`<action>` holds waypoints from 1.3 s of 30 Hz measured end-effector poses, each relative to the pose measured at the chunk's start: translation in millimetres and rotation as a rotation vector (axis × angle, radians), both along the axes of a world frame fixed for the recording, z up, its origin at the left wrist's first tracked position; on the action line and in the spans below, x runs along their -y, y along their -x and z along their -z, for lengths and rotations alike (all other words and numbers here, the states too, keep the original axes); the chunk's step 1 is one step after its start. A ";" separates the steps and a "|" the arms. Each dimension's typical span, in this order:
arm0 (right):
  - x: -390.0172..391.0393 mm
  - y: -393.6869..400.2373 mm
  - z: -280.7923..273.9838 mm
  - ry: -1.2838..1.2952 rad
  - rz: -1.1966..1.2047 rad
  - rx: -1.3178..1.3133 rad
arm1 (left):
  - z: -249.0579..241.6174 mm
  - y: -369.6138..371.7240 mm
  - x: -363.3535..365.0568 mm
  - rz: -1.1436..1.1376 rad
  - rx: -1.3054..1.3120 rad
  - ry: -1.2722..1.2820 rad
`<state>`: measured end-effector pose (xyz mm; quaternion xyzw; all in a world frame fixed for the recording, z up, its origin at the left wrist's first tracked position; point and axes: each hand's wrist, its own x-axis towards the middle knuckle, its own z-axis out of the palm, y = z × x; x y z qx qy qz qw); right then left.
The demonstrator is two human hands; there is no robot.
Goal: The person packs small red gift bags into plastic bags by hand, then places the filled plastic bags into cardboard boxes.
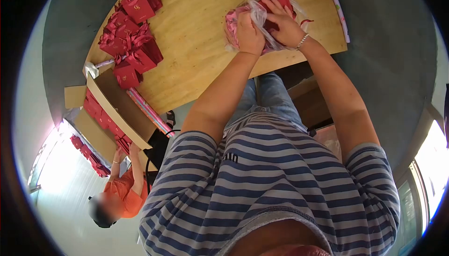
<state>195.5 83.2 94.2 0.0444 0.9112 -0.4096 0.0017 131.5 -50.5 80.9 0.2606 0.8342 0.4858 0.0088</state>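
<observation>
A clear plastic bag [257, 16] lies near the right end of the wooden table, with dark red items [285, 0] and pink-red material [231, 21] in and around it. My left hand [249, 34] is closed on the crumpled plastic at the bag's left side; its fingertips are partly hidden. Over the red items on the right, my right hand [283, 26] rests palm down with its fingers stretched out. A thin red ribbon end [306, 21] sticks out beside that hand.
Several red gift bags with ribbons [135, 52] stand along the table's [196, 45] left edge. Beside it, an open cardboard box [122, 104] holds red items. A co-worker in orange [125, 193] reaches into that box. Rolled colourful sheets [148, 111] lie at the table's corner.
</observation>
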 end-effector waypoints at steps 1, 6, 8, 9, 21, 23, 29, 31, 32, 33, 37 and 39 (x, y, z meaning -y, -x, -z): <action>-4.6 -0.1 -2.5 0.115 0.025 -0.044 | 0.6 0.4 0.5 -0.006 0.002 -0.001; 3.6 2.8 -11.8 0.192 0.087 -0.109 | 0.6 1.8 3.9 0.043 0.019 -0.014; 8.5 4.7 -3.1 -0.022 0.141 -0.122 | -1.2 2.3 5.7 0.052 0.024 -0.002; 10.6 7.0 -1.3 -0.020 0.138 -0.124 | -3.1 3.1 6.9 0.062 0.028 0.010; 12.6 6.9 -22.4 0.080 0.249 -0.216 | -12.8 3.6 12.2 0.122 0.088 -0.003; 5.2 1.8 -32.7 0.223 0.312 -0.262 | -9.0 6.7 11.7 0.107 0.147 -0.027; -55.8 -40.9 46.9 0.072 0.850 0.032 | -17.7 12.6 10.1 0.160 -0.317 0.150; -58.3 -47.1 77.3 -0.052 0.872 0.003 | -19.8 7.8 9.4 0.182 -0.311 0.201; -57.8 -48.5 84.3 -0.001 0.879 0.185 | -19.7 5.1 8.9 0.199 -0.302 0.258; -59.6 -45.1 88.5 0.000 0.882 0.184 | -18.7 3.2 8.2 0.202 -0.304 0.258; -72.3 -28.2 89.4 0.140 0.936 0.367 | -9.7 0.2 1.4 0.244 -0.330 0.349; -82.8 -24.9 92.3 0.025 1.099 0.051 | -1.1 4.2 -3.4 0.254 -0.358 0.388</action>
